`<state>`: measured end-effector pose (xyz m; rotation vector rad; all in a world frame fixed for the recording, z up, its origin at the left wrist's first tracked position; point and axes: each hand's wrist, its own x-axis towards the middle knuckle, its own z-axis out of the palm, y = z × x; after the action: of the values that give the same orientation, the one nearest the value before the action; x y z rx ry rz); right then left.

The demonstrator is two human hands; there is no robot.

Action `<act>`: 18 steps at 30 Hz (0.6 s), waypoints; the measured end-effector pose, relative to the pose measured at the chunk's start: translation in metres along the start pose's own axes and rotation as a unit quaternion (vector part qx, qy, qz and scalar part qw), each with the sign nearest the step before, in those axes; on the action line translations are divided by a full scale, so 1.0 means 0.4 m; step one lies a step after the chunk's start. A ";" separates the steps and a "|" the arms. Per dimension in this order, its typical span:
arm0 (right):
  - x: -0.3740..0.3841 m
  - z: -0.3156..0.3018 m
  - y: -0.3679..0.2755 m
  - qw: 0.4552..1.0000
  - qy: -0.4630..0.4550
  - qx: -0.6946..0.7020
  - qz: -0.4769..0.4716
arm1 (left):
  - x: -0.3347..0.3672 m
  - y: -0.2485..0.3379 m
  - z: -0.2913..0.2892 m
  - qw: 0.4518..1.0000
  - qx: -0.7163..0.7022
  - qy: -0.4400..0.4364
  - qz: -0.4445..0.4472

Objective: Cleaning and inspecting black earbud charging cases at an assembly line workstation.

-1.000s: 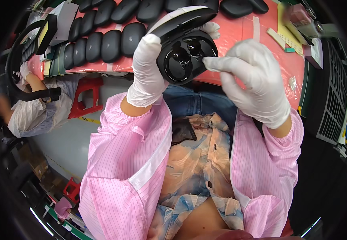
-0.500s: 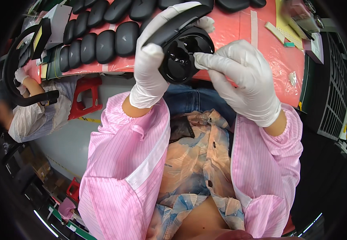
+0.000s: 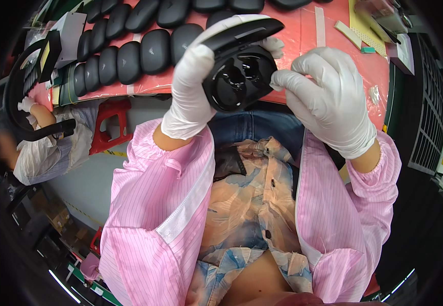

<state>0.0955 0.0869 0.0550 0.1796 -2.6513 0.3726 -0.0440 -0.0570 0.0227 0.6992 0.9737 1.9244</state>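
Left hand (image 3: pixel 190 86) grips the case (image 3: pixel 239 79); right hand (image 3: pixel 328 94), fingertips pinched together, is just right of it.

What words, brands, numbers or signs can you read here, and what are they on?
No text can be read clearly.
Closed black case in the front row: a small pale mark, too small to make out.
Open black case in the left hand: shiny reflections, no readable text.
White box at upper left: no readable print.
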 end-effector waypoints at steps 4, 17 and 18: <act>0.019 0.021 0.024 0.998 0.061 -0.009 -0.033 | -0.011 0.013 0.001 0.996 -0.030 -0.015 -0.084; -0.010 -0.019 -0.003 0.988 0.055 0.143 0.017 | 0.016 0.001 0.030 0.996 0.057 -0.012 -0.065; -0.003 0.002 -0.020 0.993 0.029 0.111 -0.026 | 0.008 0.000 0.033 0.998 0.028 -0.003 -0.054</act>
<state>0.0978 0.0792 0.0554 0.3033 -2.5386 0.6446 -0.0356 -0.0493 0.0304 0.6713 1.0446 1.8066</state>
